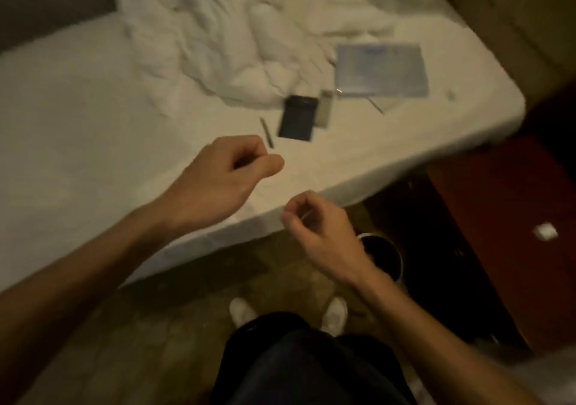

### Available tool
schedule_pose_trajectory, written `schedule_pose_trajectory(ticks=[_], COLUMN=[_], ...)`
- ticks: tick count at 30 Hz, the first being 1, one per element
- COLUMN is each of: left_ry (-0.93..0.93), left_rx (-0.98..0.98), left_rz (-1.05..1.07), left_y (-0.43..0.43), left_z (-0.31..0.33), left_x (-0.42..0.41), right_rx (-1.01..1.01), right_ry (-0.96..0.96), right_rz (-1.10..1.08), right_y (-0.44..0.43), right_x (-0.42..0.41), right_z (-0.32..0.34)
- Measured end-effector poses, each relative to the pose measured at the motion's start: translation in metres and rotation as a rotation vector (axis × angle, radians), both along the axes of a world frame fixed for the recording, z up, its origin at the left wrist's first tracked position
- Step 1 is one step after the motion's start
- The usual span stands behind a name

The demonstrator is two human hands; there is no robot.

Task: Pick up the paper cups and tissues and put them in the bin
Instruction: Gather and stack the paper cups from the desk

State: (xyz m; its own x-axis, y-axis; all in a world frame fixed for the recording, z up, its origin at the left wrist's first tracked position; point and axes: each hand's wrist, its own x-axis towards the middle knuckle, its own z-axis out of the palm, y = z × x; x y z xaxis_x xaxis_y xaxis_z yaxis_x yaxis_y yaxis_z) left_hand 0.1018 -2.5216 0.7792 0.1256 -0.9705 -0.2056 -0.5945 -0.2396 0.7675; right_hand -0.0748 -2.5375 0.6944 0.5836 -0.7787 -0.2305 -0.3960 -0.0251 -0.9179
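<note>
We stand at a bed (93, 108): white sheet, rumpled duvet (218, 30), grey folder (381, 69), dark card (297, 117), pen (267, 132). Left hand (224, 167) is over the sheet, fingers curled in, nothing seen inside. Right hand (321, 233) is at the mattress edge, thumb meeting fingertips; too blurred, we cannot tell if it pinches anything. Bin (401, 261) is on the floor just beneath it. White scrap (545, 233) lies on a red-brown cabinet (498, 202).

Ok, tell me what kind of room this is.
Probably a bedroom, perhaps a hotel room: a bed with a white sheet, a rumpled white duvet on it, and a bin on the floor beside it.
</note>
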Motion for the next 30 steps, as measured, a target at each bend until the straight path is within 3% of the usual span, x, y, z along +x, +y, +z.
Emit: schedule_pose_trajectory(ticks=[6, 10, 15, 21, 30], left_ry=[-0.117, -0.156, -0.107, -0.07, 0.211], left_rx=[-0.243, -0.295, -0.358, -0.376, -0.424], left_rz=[0.495, 0.739, 1.143, 1.455, 1.686], left_y=[0.197, 0.352, 0.524, 0.642, 0.674], left_z=[0.078, 0.085, 0.078, 0.055, -0.02], left_x=[0.135, 0.21, 0.283, 0.403, 0.606], right_rx=[-0.095, -0.162, -0.128, -0.13, -0.116], right_ry=[-0.087, -0.107, -0.128, -0.116, -0.076], right_rz=[0.548, 0.899, 1.156, 1.258, 1.231], right_y=[0.112, 0.213, 0.359, 0.468, 0.501], right_x=[0.152, 0.265, 0.401, 0.544, 0.764], right_z=[0.065, 0.082, 0.096, 0.101, 0.047])
